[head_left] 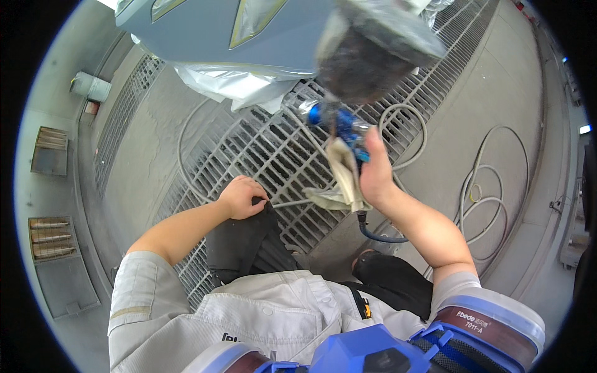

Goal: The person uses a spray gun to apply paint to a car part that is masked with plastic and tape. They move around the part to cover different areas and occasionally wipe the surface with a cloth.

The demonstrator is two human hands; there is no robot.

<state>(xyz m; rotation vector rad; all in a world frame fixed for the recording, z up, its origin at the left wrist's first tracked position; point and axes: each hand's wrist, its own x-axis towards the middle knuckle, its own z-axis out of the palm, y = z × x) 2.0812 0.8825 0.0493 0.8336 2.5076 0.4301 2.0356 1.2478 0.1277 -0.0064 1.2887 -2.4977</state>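
My right hand is closed round the grip of a blue spray gun, held up over the floor grating. On top of the gun sits a large dark cup, grey-rimmed, tilted and smeared by motion. A crumpled cream piece of cloth or paper hangs by the grip. From the gun's lower end runs a dark air hose. My left hand rests with curled fingers on the knee of my black trousers. Ahead is a smooth grey car body panel, with clear masking film beneath it.
A metal grating covers the floor before me. Grey hose loops over it, and more coils lie on the right. A white bucket lies at the far left, near wall vents. A blue and maroon respirator shows at the lower edge.
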